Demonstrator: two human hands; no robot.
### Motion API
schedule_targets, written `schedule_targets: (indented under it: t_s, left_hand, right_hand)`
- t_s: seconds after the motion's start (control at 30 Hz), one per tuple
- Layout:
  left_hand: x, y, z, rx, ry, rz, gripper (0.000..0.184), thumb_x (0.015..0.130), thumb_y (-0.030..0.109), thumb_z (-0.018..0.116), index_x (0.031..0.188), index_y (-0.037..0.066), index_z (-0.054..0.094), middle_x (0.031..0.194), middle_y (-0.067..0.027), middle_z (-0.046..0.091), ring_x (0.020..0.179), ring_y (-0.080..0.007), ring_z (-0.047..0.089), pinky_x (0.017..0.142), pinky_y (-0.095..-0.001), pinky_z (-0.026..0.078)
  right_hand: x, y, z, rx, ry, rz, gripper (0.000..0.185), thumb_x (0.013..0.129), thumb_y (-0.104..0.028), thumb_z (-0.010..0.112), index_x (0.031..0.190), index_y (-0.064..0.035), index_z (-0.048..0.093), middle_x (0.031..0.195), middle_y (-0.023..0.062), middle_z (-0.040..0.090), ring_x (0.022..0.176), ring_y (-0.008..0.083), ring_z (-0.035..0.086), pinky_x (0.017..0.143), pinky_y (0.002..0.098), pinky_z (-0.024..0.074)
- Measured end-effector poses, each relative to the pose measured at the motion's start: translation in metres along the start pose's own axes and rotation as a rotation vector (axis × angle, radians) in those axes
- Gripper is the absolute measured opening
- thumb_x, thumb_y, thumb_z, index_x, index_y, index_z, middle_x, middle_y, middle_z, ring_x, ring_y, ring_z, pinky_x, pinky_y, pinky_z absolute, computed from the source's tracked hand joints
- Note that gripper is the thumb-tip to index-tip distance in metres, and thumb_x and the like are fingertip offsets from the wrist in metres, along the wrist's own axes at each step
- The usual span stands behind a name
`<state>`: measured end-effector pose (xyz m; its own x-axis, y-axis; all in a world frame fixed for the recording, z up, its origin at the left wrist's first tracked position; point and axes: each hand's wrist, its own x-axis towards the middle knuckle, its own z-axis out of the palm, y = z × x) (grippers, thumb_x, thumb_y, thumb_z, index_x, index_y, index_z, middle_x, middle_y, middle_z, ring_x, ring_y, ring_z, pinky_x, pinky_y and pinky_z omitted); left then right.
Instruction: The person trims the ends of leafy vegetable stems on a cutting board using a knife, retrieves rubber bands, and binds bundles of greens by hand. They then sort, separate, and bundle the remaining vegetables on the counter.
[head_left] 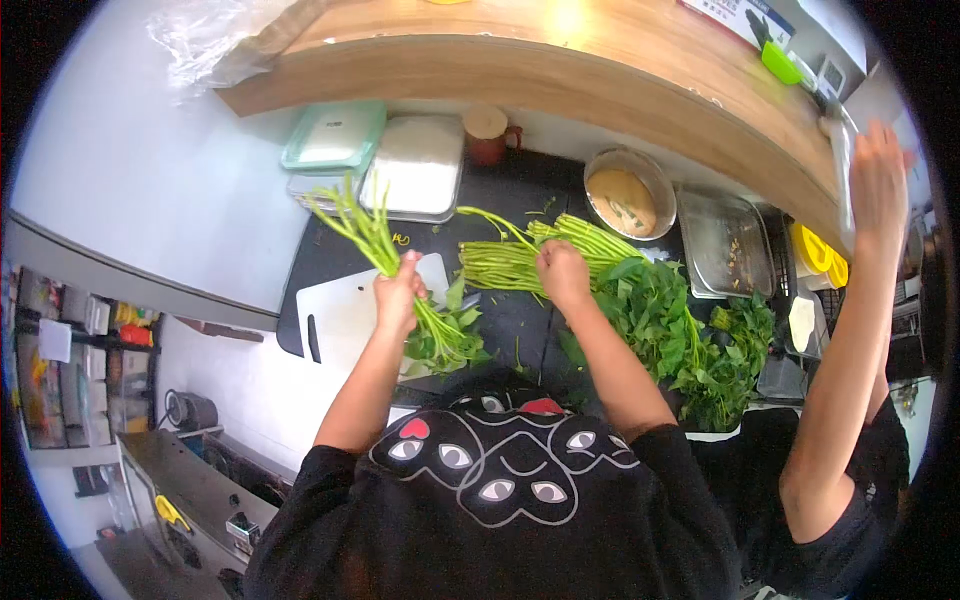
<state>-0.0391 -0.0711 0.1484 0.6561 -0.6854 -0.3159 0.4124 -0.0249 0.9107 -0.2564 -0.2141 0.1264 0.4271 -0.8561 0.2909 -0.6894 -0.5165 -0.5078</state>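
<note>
My left hand is wrapped round a bunch of leafy greens, stems pointing up and away, leaves hanging below the fist over a white cutting board. A larger pile of the same long-stemmed greens lies on the dark counter, its leaves spread to the right. Over that pile my right hand is closed, and a single curved stem runs into its fingers. The exact grip of the right fingertips is partly hidden.
Behind the greens stand a lidded container, a white-topped tray, a red mug and a round pot. A glass dish sits to the right. Overhead runs a wooden shelf. A co-worker's raised arm is close on my right.
</note>
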Motion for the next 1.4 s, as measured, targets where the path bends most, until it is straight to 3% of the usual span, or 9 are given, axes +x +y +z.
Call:
schedule_targets:
  t_s: [0.17, 0.37, 0.77, 0.87, 0.97, 1.07, 1.2, 1.3, 1.4]
  left_hand:
    - [0.000, -0.002, 0.044, 0.067, -0.062, 0.065, 0.029, 0.086, 0.028, 0.058, 0.102, 0.004, 0.060, 0.053, 0.0019, 0.040, 0.042, -0.0104, 0.040, 0.039, -0.0250, 0.033]
    - [-0.002, 0.009, 0.065, 0.033, -0.072, 0.147, 0.017, 0.082, 0.016, 0.064, 0.083, 0.000, 0.057, 0.055, -0.0005, 0.047, 0.041, -0.0086, 0.041, 0.036, -0.0244, 0.033]
    - [0.025, 0.026, 0.015, 0.470, -0.230, 0.058, 0.019, 0.075, 0.019, 0.069, 0.069, 0.003, 0.061, 0.052, 0.0002, 0.050, 0.040, -0.0079, 0.040, 0.037, -0.0246, 0.032]
    - [0.043, 0.039, -0.007, 0.517, -0.105, 0.094, 0.022, 0.075, 0.021, 0.069, 0.069, 0.001, 0.061, 0.053, -0.0012, 0.051, 0.039, -0.0089, 0.043, 0.036, -0.0255, 0.033]
    - [0.054, 0.052, -0.022, 0.732, -0.044, 0.087, 0.028, 0.075, 0.027, 0.070, 0.069, 0.001, 0.061, 0.051, -0.0033, 0.052, 0.038, -0.0108, 0.045, 0.037, -0.0275, 0.035]
    - [0.062, 0.047, -0.028, 1.013, -0.053, 0.083, 0.033, 0.072, 0.031, 0.072, 0.069, 0.001, 0.060, 0.051, -0.0051, 0.052, 0.040, -0.0134, 0.049, 0.039, -0.0294, 0.039]
    - [0.055, 0.037, -0.021, 0.920, 0.062, 0.247, 0.036, 0.071, 0.032, 0.073, 0.068, 0.000, 0.059, 0.050, -0.0056, 0.052, 0.041, -0.0141, 0.050, 0.040, -0.0305, 0.040]
    - [0.051, 0.035, -0.012, 0.695, 0.029, 0.130, 0.030, 0.075, 0.029, 0.070, 0.070, 0.001, 0.060, 0.050, -0.0041, 0.053, 0.040, -0.0124, 0.048, 0.039, -0.0289, 0.037]
    - [0.034, 0.029, 0.011, 0.400, -0.145, 0.018, 0.022, 0.079, 0.024, 0.065, 0.076, 0.003, 0.062, 0.054, -0.0030, 0.056, 0.040, -0.0099, 0.045, 0.038, -0.0261, 0.035]
  right_hand:
    - [-0.010, -0.046, -0.028, 0.159, -0.018, -0.043, 0.008, 0.071, -0.010, 0.060, 0.074, -0.0034, 0.055, 0.076, 0.0184, 0.057, 0.069, 0.0362, 0.058, 0.064, 0.0438, 0.0471]
    - [-0.024, -0.073, -0.035, 0.128, -0.049, -0.096, 0.009, 0.071, -0.011, 0.060, 0.075, -0.0046, 0.055, 0.078, 0.0165, 0.057, 0.070, 0.0355, 0.058, 0.063, 0.0438, 0.0472]
    - [-0.028, -0.070, -0.036, 0.116, -0.146, -0.201, 0.009, 0.075, -0.010, 0.055, 0.076, -0.0033, 0.061, 0.079, 0.0179, 0.057, 0.070, 0.0360, 0.058, 0.064, 0.0441, 0.0481]
    - [-0.029, -0.048, -0.034, 0.019, -0.188, -0.145, 0.011, 0.074, -0.009, 0.054, 0.077, -0.0029, 0.062, 0.079, 0.0197, 0.059, 0.066, 0.0379, 0.058, 0.063, 0.0449, 0.0477]
    - [-0.030, -0.016, -0.029, 0.108, -0.353, -0.027, 0.011, 0.076, -0.008, 0.055, 0.080, -0.0022, 0.064, 0.076, 0.0191, 0.061, 0.057, 0.0322, 0.059, 0.058, 0.0420, 0.0476]
    - [-0.030, -0.007, -0.029, 0.504, -0.507, 0.359, 0.011, 0.078, -0.007, 0.059, 0.085, -0.0007, 0.064, 0.072, 0.0128, 0.063, 0.050, 0.0209, 0.057, 0.051, 0.0347, 0.0463]
    - [-0.033, -0.002, -0.029, 0.923, -0.583, 0.576, 0.014, 0.080, -0.008, 0.062, 0.091, 0.0016, 0.062, 0.074, 0.0047, 0.062, 0.051, 0.0123, 0.053, 0.047, 0.0271, 0.0447]
    - [-0.031, -0.006, -0.032, 1.110, -0.604, 0.634, 0.017, 0.081, -0.008, 0.062, 0.095, 0.0022, 0.061, 0.077, 0.0040, 0.062, 0.051, 0.0118, 0.052, 0.047, 0.0261, 0.0450]
    - [-0.028, -0.015, -0.035, 1.179, -0.619, 0.629, 0.019, 0.081, -0.008, 0.062, 0.097, 0.0016, 0.060, 0.076, 0.0044, 0.061, 0.051, 0.0110, 0.052, 0.047, 0.0265, 0.0455]
